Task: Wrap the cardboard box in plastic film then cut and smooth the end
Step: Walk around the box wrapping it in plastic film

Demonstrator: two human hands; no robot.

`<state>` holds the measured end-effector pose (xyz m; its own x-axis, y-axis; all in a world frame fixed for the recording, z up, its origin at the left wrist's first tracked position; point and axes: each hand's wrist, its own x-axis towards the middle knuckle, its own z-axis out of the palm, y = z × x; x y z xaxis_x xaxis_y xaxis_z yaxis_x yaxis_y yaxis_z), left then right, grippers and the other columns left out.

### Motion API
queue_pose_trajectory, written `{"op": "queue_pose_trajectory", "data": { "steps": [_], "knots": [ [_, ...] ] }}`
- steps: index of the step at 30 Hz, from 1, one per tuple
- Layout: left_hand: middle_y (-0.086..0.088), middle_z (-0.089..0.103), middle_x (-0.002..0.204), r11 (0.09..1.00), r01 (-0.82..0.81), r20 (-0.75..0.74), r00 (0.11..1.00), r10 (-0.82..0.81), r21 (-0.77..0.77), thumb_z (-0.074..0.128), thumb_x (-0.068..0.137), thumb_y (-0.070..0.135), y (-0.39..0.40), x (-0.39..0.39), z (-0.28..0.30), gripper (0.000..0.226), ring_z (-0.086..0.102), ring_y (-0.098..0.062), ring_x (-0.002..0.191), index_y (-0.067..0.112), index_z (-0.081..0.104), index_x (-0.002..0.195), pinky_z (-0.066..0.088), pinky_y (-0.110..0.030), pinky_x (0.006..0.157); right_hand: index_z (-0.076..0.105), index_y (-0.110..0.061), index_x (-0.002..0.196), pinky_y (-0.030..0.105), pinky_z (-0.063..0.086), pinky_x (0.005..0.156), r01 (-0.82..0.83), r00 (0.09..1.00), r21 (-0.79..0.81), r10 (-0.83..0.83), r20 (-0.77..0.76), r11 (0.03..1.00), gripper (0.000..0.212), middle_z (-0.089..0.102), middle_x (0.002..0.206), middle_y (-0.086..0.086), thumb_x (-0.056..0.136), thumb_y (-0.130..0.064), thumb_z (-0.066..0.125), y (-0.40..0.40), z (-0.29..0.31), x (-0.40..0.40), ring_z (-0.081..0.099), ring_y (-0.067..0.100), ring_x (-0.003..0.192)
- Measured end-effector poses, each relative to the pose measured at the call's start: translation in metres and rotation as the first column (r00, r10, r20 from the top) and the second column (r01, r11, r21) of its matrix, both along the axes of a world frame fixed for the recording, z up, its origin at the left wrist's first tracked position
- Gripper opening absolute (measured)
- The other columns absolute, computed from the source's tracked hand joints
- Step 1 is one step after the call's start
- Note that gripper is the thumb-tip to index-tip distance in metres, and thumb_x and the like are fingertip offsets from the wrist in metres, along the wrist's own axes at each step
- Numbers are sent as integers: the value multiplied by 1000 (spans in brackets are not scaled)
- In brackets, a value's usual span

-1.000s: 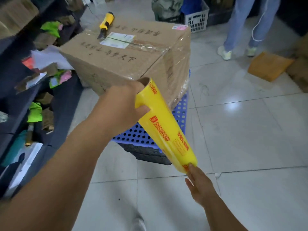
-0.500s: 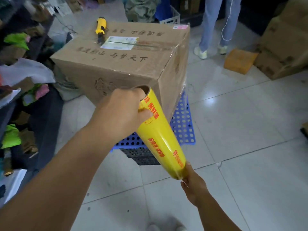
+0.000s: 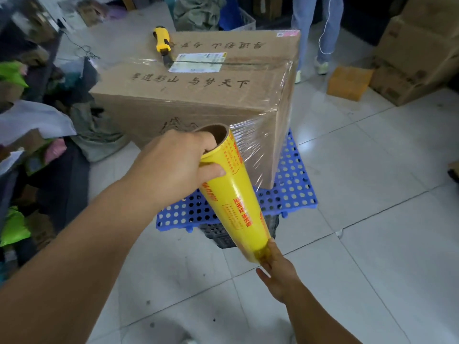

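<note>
Film [image 3: 250, 150] is stretching in a clear, wrinkled sheet from the yellow roll [image 3: 233, 194] I am holding to the nearest corner of the cardboard box [image 3: 198, 95], which is sitting just beyond my hands on a blue perforated mat [image 3: 293, 192]. A second ago I was standing more toward the box's right side, with the roll close against that face. Now I am coming round to the long front face, and the sheet is pulling taut across the corner.

My left hand [image 3: 173, 167] is gripping the upper end of the roll, fingers curled into the open cardboard core and thumb pressing on the yellow wrapper. My right hand [image 3: 278, 271] is holding the lower end, closer to my body. Its fingertips are hidden behind the roll, so I am judging that they are curled round the core rather than seeing it. The roll is tilting, its top leaning away from me toward the box.

Film is already clinging to the box's right face and part of its top. The front face, ahead of my left hand, is looking mostly bare, so I am judging the wrapping to be under way and far from done.

A yellow utility knife [image 3: 162, 43] is lying on top of the box, far beyond my left hand, for the cut later. Another person's legs [image 3: 315, 28] are standing past the box.
</note>
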<state>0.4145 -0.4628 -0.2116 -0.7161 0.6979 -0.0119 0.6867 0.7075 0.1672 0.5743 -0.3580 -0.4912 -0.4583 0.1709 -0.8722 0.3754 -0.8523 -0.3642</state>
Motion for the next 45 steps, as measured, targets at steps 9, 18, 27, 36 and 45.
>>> {"op": "queue_pose_trajectory", "data": {
  "steps": [9,18,27,36,45],
  "knots": [
    [0,62,89,947,321,-33,947,-321,4,62,84,26,-54,-60,-1,15,57,-21,76,18,59,96,46,-36,64,51,-13,128,37,43,99,364,931,-21,-364,-18,931,41,55,135,5,91,-27,62,-88,-2,-46,55,19,118],
    [0,57,75,873,483,-20,874,-486,-71,64,82,37,-67,-99,-7,23,55,-20,65,17,53,87,45,-34,56,45,-11,136,36,35,108,479,876,-45,-480,-40,877,52,56,127,5,90,-27,62,-143,-15,-59,54,22,115],
    [-5,57,68,823,565,10,825,-566,-60,65,77,48,-78,-146,-11,35,55,-26,65,14,55,78,42,-35,52,44,-10,140,35,37,106,677,735,-12,-675,61,736,57,51,139,11,91,-34,60,-177,-18,-88,54,24,118],
    [-6,64,78,783,612,38,784,-619,111,65,75,48,-77,-180,-16,33,57,-27,72,18,59,84,48,-39,63,56,-11,124,27,55,68,761,621,133,-772,136,635,50,65,96,4,86,-44,64,-201,-9,-113,63,14,76],
    [-2,63,74,655,741,56,655,-753,148,64,79,44,-98,-218,-27,29,56,-24,66,17,58,88,43,-33,54,32,-21,147,30,31,102,813,558,172,-829,45,557,109,44,145,1,58,-72,68,-263,-20,-163,44,18,128]
  ]
}}
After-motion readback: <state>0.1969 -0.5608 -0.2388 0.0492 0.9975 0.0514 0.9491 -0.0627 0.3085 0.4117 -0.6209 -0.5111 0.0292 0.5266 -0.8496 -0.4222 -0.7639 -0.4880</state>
